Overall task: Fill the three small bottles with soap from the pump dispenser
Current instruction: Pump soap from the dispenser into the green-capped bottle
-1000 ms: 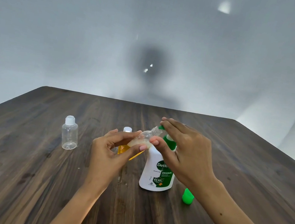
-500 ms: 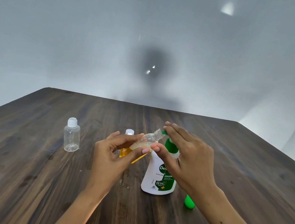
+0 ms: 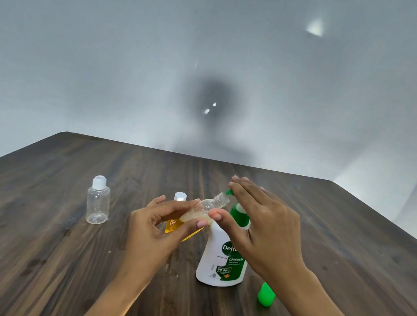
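Dark wood grain covers the table (image 3: 28, 253), on which a white dispenser (image 3: 216, 263) with a green pump stands. A small uncapped bottle (image 3: 204, 209), tilted with its mouth at the green spout (image 3: 229, 192), is gripped by the left hand (image 3: 156, 233) between thumb and fingers; pale soap is seen inside it. The pump head is pressed by the flat, straight fingers of the right hand (image 3: 264, 230), nothing being grasped. An orange-filled bottle (image 3: 175, 216) is partly hidden behind the left hand. An empty capped bottle (image 3: 97, 204) stands well to the left. A green cap (image 3: 266, 295) lies just right of the dispenser.
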Tool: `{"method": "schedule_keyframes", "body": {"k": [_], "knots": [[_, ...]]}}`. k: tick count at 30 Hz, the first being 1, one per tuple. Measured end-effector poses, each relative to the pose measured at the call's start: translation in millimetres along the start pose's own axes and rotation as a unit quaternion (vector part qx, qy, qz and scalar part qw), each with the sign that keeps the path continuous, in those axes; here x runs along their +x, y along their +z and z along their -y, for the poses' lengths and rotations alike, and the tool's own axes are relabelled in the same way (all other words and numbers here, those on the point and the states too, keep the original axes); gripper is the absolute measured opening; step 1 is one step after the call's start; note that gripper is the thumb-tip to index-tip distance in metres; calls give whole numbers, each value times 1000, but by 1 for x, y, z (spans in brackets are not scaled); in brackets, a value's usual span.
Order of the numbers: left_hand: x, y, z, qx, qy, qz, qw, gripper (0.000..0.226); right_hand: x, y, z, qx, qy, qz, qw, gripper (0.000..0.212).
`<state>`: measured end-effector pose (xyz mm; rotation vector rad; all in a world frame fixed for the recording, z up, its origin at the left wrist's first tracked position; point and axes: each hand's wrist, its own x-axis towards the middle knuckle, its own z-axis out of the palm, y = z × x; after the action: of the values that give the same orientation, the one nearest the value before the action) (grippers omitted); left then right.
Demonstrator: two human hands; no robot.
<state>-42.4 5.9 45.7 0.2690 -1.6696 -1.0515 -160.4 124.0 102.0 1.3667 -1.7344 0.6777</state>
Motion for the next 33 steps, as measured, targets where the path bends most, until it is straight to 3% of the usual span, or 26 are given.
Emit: {"method": "schedule_keyframes", "body": {"k": [33], "knots": [[1,1,1,8,11,2,1000,32,-3,2,0,22,8,-21,1000,77]]}}
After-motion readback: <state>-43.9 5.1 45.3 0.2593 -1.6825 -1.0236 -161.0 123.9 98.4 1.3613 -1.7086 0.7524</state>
